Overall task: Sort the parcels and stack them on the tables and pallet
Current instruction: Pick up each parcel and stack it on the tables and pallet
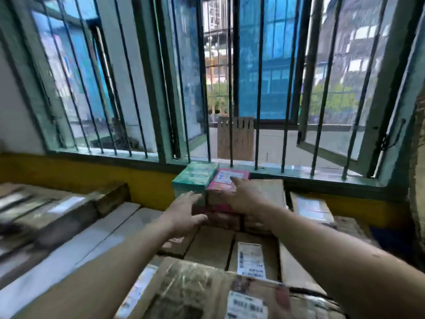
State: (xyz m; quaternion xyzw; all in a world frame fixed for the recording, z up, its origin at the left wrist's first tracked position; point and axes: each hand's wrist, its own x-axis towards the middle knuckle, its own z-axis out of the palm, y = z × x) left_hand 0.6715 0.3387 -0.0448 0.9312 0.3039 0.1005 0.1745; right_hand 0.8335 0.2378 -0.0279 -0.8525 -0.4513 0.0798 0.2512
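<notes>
Head view: a brown cardboard parcel [202,293] with printed shipping labels is seen nearest the camera, and behind it lies a row of cartons, one carton [251,256] marked by a white label. All are closed, so nothing of their contents can be told. To the left, blurred parcels [53,203] are stacked beside pale boards [103,236]. Two bare forearms are stretched over the cartons toward the top of the stack. The left hand [186,211] is held loose with fingers spread at the near face of a teal box [195,178]; whether contact is made is lost to blur. The right hand [243,199] is laid on a pink box [230,180], forefinger straight along its labelled top, with nothing clasped. The two small boxes are set side by side, touching, atop brown cartons just short of the window sill [299,173]. It is judged that a push from one hand alone could skew the pair, and that the teal box, near the stack's left edge, could be tipped onto the boards. Beyond the window bars [257,88], a slatted cardboard piece [235,139] is stood outdoors.
</notes>
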